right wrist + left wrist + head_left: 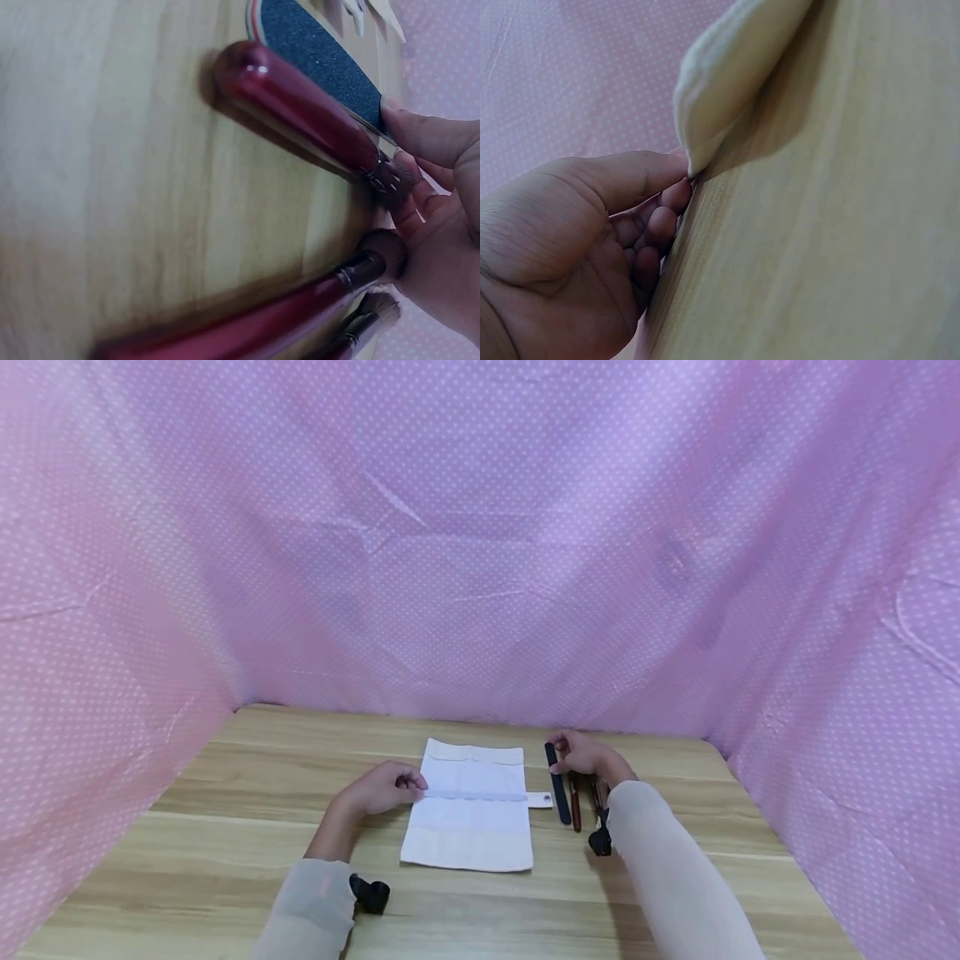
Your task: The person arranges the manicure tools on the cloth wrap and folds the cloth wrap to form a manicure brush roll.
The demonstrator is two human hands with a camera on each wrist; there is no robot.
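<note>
A white fabric roll (468, 831) lies spread on the table, with a strap (538, 800) ending in a snap on its right side. My left hand (381, 789) pinches the roll's left edge between thumb and fingers; close up, the left wrist view shows the cream edge (720, 82) curling up from the wood. To the right of the roll, my right hand (587, 755) grips the far part of a dark nail file (322, 60). Right beside the file lies a red-handled makeup brush (300, 112), its bristles near my fingers. Two more brushes (247, 322) lie under my right palm's side.
The wooden table (225, 827) runs up to pink dotted curtains (480, 610) at the back and both sides. Black wrist cameras (370, 893) sit on both forearms, the right one close to the brushes.
</note>
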